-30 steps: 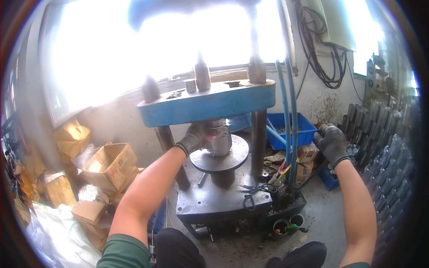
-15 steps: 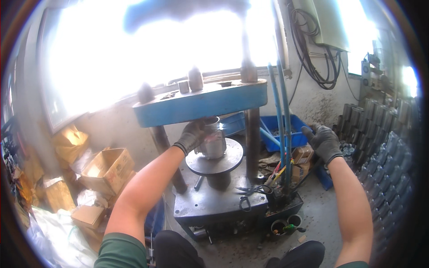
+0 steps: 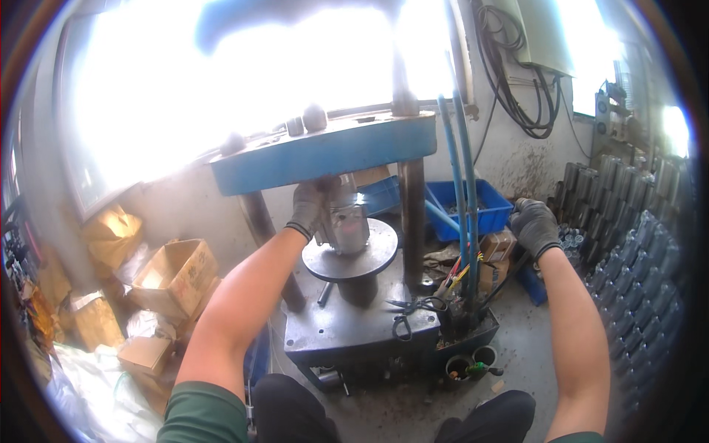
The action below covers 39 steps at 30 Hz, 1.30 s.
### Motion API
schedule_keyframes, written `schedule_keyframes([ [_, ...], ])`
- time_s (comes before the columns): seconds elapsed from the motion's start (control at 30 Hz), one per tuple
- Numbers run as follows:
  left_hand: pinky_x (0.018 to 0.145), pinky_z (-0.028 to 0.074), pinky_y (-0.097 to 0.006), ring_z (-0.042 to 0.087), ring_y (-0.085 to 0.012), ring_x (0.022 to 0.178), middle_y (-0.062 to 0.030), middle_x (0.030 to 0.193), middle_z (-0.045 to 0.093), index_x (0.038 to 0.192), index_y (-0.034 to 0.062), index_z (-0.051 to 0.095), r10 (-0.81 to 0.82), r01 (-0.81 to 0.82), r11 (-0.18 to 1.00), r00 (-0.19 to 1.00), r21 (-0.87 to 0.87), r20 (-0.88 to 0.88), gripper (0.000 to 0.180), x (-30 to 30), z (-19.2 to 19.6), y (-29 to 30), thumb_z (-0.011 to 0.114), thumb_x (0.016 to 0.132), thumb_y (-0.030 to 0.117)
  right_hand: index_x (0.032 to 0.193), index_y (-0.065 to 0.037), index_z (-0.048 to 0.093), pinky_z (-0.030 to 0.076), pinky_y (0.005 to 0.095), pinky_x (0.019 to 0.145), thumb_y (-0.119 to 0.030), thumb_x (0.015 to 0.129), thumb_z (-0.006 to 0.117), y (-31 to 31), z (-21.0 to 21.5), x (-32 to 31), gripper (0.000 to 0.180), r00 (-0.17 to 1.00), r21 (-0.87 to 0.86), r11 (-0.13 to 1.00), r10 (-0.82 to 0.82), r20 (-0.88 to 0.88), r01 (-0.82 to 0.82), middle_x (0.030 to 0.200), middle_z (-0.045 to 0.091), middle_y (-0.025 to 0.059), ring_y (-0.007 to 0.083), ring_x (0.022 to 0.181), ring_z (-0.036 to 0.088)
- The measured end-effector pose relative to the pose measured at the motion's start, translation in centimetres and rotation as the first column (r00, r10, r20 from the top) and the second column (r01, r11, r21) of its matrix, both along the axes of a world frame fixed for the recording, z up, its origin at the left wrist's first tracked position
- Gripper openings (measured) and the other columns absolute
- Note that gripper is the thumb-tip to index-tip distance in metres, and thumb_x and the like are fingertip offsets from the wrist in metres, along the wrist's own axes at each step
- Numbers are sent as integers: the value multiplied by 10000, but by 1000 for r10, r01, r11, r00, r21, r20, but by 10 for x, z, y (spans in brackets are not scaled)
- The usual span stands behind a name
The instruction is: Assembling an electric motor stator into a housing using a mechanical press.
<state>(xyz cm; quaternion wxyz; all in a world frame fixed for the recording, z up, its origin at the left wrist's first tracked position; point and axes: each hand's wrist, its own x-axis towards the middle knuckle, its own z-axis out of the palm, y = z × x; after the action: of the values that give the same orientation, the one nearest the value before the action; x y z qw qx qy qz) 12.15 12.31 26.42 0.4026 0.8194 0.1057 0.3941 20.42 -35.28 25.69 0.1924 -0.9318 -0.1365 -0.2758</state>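
A silver cylindrical metal housing stands on the round steel plate of a press, under its blue crossbeam. My left hand, in a dark grey glove, grips the housing's left side; its fingertips are partly hidden. Just above the housing, a dark ram-like part shows below the beam. Off to the right, my gloved right hand is closed around the upper end of a dark lever, which slants down toward the press base. Black-handled scissors lie on the press table.
Behind the press is a blue bin. Blue hoses rise beside the right column. Stacked metal cylinders fill the right side. Cardboard boxes sit at left. Two cups with tools stand low by the base.
The view has shifted slightly. A post atop the beam now stands shorter, and the dark part shows above the housing. My left hand has turned more upright against the housing; my right stays closed.
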Motion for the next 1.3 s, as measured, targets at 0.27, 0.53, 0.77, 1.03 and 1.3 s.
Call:
schedule_keyframes([
  [0.27, 954, 545, -400, 737, -316, 1085, -182, 1155, 782, 1264, 39, 735, 41, -42, 999, 992, 9, 120, 493, 9, -2, 27, 692, 1018, 465, 1056, -53, 785, 574, 510, 975, -305, 982, 615, 3, 1, 1, 313, 1000, -43, 999, -24, 6, 24, 1081, 771, 232, 412, 1058, 747],
  [0.53, 955, 563, -367, 693, -188, 1127, -90, 1223, 736, 1299, 34, 694, -140, 153, 988, 935, -13, 327, 418, -35, 6, -23, 776, 992, 305, 1147, -73, 793, 559, 494, 1018, -272, 974, 606, -1, 0, 1, 323, 999, -37, 999, 37, 27, -36, 1150, 768, 233, 412, 1126, 730],
  [0.77, 1038, 558, -382, 662, -238, 1260, -160, 1429, 629, 1189, 49, 641, -247, 159, 934, 934, 319, 258, 373, -116, -62, -85, 866, 917, 167, 1384, -50, 702, 583, 455, 862, -216, 947, 691, -27, -21, 35, 467, 982, -59, 998, 1, 188, 10, 974, 776, 214, 367, 930, 767],
  [1.03, 1052, 552, -373, 632, -251, 1314, -195, 1516, 573, 1161, 49, 625, -111, 160, 985, 872, -63, 476, 250, -187, -225, -67, 793, 987, 110, 1092, 10, 728, 561, 482, 832, -88, 930, 666, -59, -54, -46, 200, 911, -121, 949, 314, 268, -291, 1007, 729, 236, 418, 915, 715],
  [1.3, 895, 582, -362, 715, -203, 982, -127, 1095, 741, 908, 0, 727, 233, -283, 911, 954, -301, -190, 320, -213, -246, 17, 925, 813, 232, 1081, -37, 705, 519, 527, 877, -111, 800, 773, -110, -97, -155, 299, 943, -443, 850, 331, 29, -285, 1002, 691, 201, 427, 975, 645],
])
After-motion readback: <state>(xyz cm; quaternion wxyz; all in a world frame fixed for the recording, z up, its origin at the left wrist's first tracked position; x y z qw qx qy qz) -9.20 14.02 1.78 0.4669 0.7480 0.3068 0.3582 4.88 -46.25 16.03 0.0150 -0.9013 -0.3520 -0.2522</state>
